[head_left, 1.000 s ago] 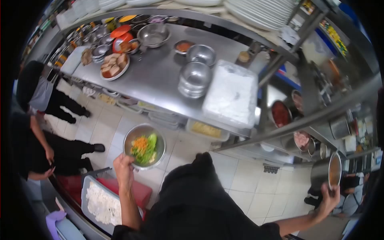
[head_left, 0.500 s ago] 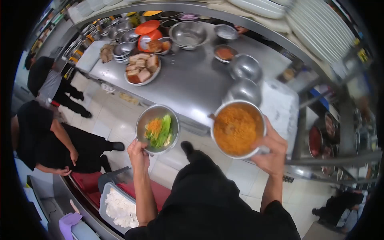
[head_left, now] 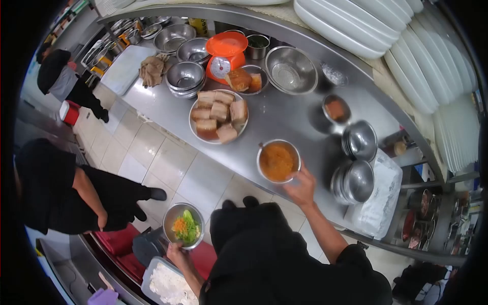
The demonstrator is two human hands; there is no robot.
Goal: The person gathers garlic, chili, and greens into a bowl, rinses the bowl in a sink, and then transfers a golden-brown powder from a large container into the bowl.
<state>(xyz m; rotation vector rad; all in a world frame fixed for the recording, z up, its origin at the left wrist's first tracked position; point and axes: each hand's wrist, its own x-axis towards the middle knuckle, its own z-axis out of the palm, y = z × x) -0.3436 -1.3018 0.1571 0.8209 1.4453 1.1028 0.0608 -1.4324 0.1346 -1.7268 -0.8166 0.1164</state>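
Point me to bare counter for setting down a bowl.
Widest: steel counter between the meat plate and the stacked steel bowls, beyond the right hand. Smaller: front strip between cutting board and plate. Crowded: around the orange scale, bowls beside it.

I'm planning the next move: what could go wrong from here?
The right hand grips the metal pot at one side, so its orange contents might slop onto the counter. The left hand holds the lettuce bowl at its rim; it could tip. A nearby co-worker might bump it.
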